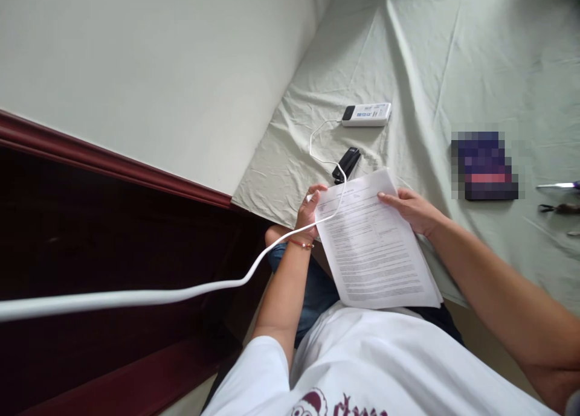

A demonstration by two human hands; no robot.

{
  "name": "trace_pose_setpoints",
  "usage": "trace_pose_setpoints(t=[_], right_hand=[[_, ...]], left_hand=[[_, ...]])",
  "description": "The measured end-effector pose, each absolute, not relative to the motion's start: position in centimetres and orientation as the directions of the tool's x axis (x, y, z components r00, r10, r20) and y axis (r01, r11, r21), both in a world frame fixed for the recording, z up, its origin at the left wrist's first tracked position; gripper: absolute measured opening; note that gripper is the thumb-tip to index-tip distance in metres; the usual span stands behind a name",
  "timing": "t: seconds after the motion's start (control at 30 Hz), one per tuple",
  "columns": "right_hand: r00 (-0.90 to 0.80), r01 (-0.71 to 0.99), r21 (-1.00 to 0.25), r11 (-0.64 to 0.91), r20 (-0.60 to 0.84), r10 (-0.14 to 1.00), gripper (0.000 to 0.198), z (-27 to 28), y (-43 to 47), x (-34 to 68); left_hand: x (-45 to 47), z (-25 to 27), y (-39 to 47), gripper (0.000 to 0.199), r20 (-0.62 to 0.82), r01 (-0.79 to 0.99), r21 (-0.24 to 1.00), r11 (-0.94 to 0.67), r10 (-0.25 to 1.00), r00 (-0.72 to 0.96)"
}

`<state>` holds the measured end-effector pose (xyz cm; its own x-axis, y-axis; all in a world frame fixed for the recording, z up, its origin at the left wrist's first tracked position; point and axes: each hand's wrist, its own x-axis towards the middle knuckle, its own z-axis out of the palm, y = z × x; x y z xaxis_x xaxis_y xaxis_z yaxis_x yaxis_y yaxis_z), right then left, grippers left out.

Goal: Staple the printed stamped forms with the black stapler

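Lying between left hand (309,212) and right hand (411,209), printed sheets (379,250).

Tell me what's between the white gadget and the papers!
In the head view, a black stapler lies between the white gadget and the papers; the white cable runs there too.

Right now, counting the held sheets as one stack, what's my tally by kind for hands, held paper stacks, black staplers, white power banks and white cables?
Hands: 2, the left hand and the right hand
Held paper stack: 1
Black stapler: 1
White power bank: 1
White cable: 1
Total: 6
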<state>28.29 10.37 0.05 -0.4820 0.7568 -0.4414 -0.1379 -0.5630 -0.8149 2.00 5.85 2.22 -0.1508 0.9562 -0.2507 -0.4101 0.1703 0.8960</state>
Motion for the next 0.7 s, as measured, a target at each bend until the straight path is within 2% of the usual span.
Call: trace_pose_setpoints(t=[0.17,0.3,0.53,0.7], right_hand=[[-0.386,-0.196,-0.872,-0.449,-0.352,0.853,0.055,0.2,10.3,27.7],[-0.400,-0.155,-0.903,-0.400,-0.313,0.861,0.058,-0.1,10.3,27.6],[-0.412,-0.115,-0.915,-0.388,-0.311,0.856,0.060,-1.3,10.4,27.9],[-0.360,-0.125,-0.910,-0.394,-0.329,0.873,0.059,-1.6,10.5,27.8]], left_hand=[[2.5,1.3,5.8,0.050,-0.294,-0.447,0.874,0.188,0.938,-0.182],[2.4,0.8,5.8,0.047,-0.259,-0.478,0.867,0.137,0.945,-0.199],[2.0,1.1,5.3,0.054,-0.322,-0.457,0.856,0.241,0.941,-0.108],[1.4,0.5,6.0,0.048,-0.346,-0.380,0.892,0.245,0.911,-0.224]])
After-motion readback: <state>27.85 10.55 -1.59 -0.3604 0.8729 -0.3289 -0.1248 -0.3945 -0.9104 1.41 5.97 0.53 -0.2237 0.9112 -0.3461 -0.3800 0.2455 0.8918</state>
